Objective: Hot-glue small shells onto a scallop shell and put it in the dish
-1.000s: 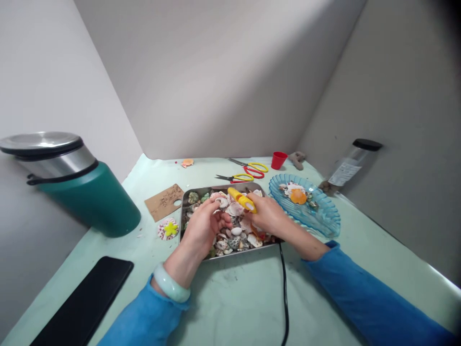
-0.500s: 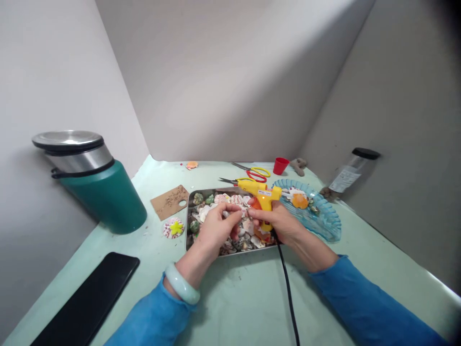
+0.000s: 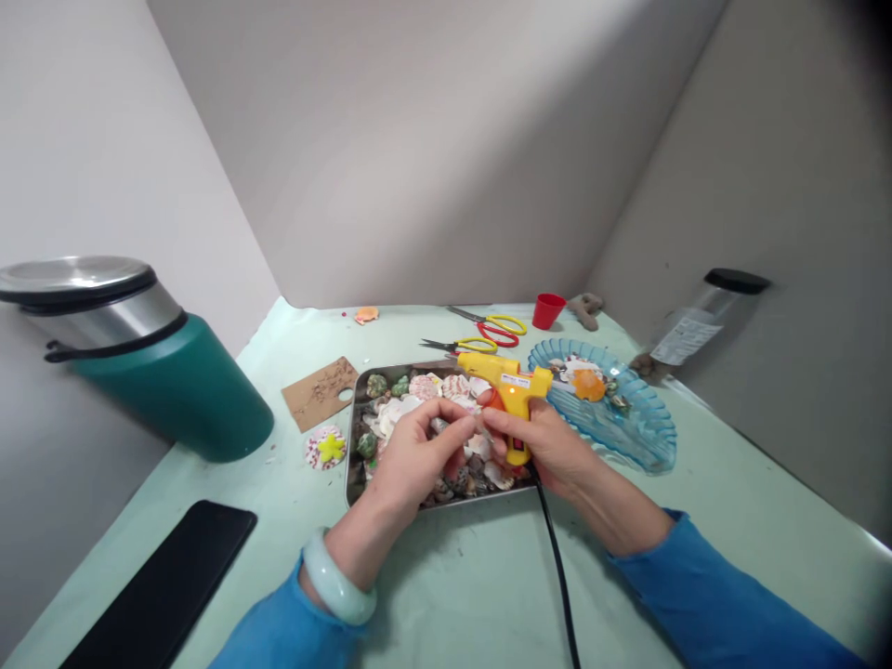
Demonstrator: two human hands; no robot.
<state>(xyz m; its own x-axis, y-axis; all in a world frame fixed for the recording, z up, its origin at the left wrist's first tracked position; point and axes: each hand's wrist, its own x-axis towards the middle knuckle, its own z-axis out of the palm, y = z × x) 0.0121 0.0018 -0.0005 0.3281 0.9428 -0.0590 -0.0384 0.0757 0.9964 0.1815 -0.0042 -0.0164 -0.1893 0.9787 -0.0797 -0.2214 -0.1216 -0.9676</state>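
Above a metal tray (image 3: 351,444) of shells, my two hands meet at the fingertips. My right hand (image 3: 557,451) grips a yellow hot glue gun (image 3: 517,395), its nozzle pointing left and its black cord (image 3: 556,557) running down toward me. My left hand (image 3: 422,451) is closed in a pinch; whatever lies between its fingers is too small and hidden to name. Under the hands sit white and pink shells (image 3: 423,386) and green sea snail shells (image 3: 376,385). Left of the tray is a speckled shell disc with a yellow starfish (image 3: 331,449) on it.
A brown card (image 3: 317,395), black phone (image 3: 163,585) and green flask (image 3: 174,390) stand left. Behind the tray lie yellow-handled scissors (image 3: 476,345), more scissors (image 3: 507,325) and a red cup (image 3: 548,311). A blue shell-shaped plate (image 3: 645,423) and clear bottle (image 3: 689,334) are right.
The view has moved in slightly closer, so things sit a little further out. Both hands stay close together over the tray, with the glue gun still in the right one.
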